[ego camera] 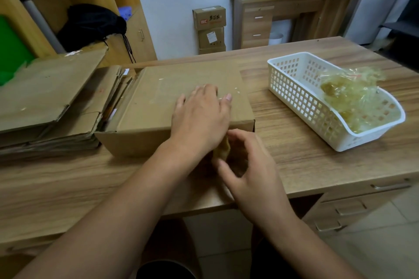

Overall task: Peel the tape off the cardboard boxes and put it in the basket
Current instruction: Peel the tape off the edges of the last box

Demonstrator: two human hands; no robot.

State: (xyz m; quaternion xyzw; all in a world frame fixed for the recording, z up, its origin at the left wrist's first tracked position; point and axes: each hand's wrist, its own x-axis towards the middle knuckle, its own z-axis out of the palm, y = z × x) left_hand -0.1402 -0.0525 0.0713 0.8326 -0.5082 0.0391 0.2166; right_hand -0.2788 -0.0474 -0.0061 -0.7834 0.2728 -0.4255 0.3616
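A brown cardboard box [158, 102] lies on the wooden desk in front of me. My left hand [201, 115] rests flat on its top near the front right corner, fingers straight. My right hand [247, 165] is at the box's front face, fingers curled, pinching a crumpled yellowish strip of tape [223, 148] that hangs at the box's front. A white plastic basket [294, 97] stands to the right on the desk, holding a heap of crumpled clear-yellow tape [353, 95].
A stack of flattened cardboard boxes [49, 102] lies at the left, touching the box. The desk edge [340, 186] runs close to my right wrist, with drawers below. Behind stand a shelf unit, a small desk and stacked boxes by the wall.
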